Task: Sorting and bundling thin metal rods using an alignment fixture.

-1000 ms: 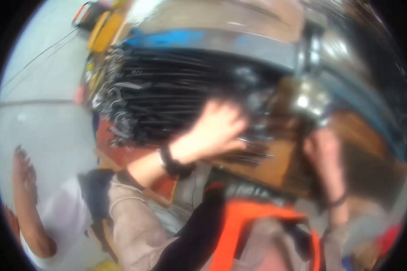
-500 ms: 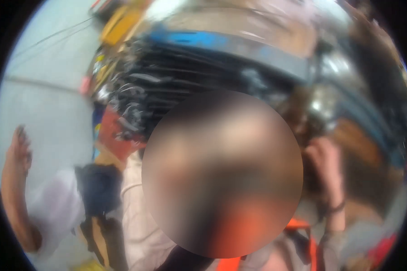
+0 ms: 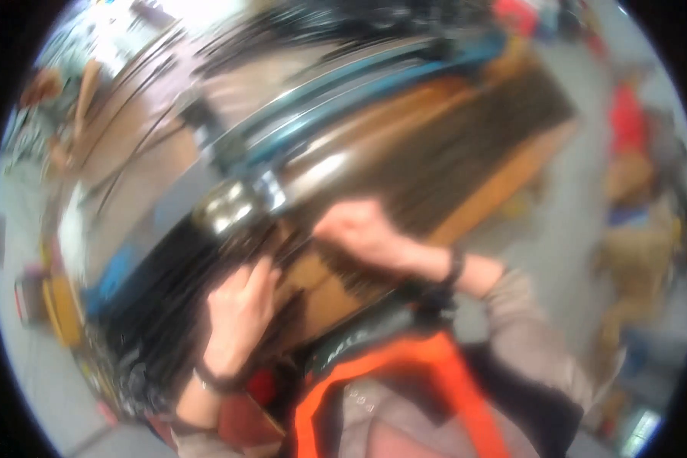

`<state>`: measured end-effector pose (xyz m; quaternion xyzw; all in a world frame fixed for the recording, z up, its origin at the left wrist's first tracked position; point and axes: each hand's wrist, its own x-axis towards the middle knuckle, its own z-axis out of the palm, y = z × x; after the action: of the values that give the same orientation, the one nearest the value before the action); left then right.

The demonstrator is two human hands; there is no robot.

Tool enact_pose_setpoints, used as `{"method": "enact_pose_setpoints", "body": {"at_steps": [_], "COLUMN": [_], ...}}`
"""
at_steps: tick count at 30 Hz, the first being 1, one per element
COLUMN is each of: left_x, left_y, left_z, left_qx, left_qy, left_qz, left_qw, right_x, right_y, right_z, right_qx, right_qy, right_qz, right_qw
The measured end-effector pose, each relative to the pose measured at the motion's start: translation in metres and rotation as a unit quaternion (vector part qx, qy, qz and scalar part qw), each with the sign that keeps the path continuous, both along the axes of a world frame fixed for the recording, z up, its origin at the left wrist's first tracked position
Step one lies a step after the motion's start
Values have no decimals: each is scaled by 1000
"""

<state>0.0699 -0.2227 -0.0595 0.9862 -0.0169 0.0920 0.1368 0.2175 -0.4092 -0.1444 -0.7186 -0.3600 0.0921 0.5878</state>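
Note:
My left hand (image 3: 243, 305) is over the near edge of the worktable, its fingers curled together beside dark, shiny plastic-looking material (image 3: 172, 278). To its right and a little farther off, my right hand (image 3: 359, 230) is closed like a fist or pinch above the dark brown tabletop (image 3: 450, 164). Motion blur and the curled fingers hide what either hand holds, if anything. Just beyond both hands sits a shiny metal fitting (image 3: 233, 210), at the near end of a long blue rail (image 3: 336, 114).
Brown sheet-like material (image 3: 149, 130) lies beyond the rail on the left. A yellow object (image 3: 61, 309) stands at the far left. On the right, past the table's orange-brown edge (image 3: 504, 183), are grey floor (image 3: 569, 198) and blurred tan and red shapes (image 3: 630, 252).
The view has swung to the right, so the rail and fitting now lie ahead of my hands. The person's arm at the left has left the picture. Both my hands now show.

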Motion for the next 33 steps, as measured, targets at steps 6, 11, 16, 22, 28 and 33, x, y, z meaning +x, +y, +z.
{"method": "enact_pose_setpoints", "body": {"at_steps": [6,11,16,22,28,33], "left_x": [23,64,121,171,177,175], "left_y": [-12,11,12,-19,-34,-36], "left_z": [21,63,81,48,56,54], "left_qx": [44,128,153,106,89,129], "left_qy": [0,-48,12,-59,-37,9], "left_qz": [-30,-67,-128,-197,-181,-210], "left_qw": [999,988,980,973,979,969], "right_x": [31,119,138,198,233,216], "right_y": [-1,-51,-88,-120,-180,-207], "right_z": [27,15,20,31,26,42], "right_qx": [33,-12,-82,-36,-104,-108], "right_qy": [-358,-405,-353,-453,-386,-529], "right_qz": [-2,-151,-126,-171,-311,-306], "right_qw": [933,902,923,874,862,784]}}
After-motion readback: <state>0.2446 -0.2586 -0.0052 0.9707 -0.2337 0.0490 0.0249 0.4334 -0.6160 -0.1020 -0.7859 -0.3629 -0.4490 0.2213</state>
